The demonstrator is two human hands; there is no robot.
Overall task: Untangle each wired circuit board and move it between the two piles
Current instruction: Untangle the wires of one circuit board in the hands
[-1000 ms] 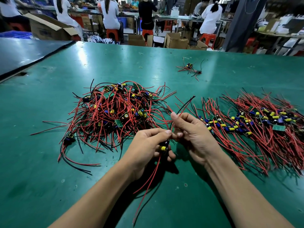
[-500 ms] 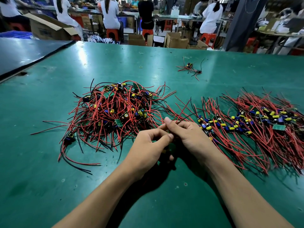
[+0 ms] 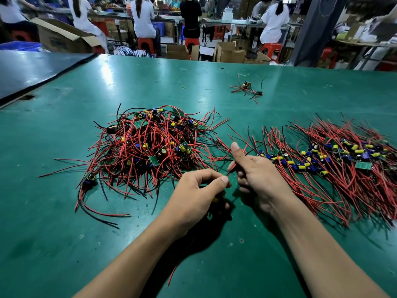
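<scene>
A tangled pile (image 3: 150,147) of small circuit boards with red and black wires lies left of centre on the green table (image 3: 53,244). A tidier pile (image 3: 343,160), its wires combed out, lies on the right. Between the two piles my left hand (image 3: 197,196) grips one wired circuit board (image 3: 216,200), mostly hidden under the fingers; its lower red wire trails toward me. My right hand (image 3: 260,177) pinches that board's upper red and black wires, thumb raised.
Two loose wired boards (image 3: 247,88) lie at the far middle of the table, with a small rubber band (image 3: 182,87) to their left. A dark mat (image 3: 28,72) covers the far left corner. People sit at benches beyond the far edge, among cardboard boxes.
My hands came together over the board, then parted slightly. The right hand has slid along the upper wires, which stuck up long a second ago and now lie bent toward the right pile.
</scene>
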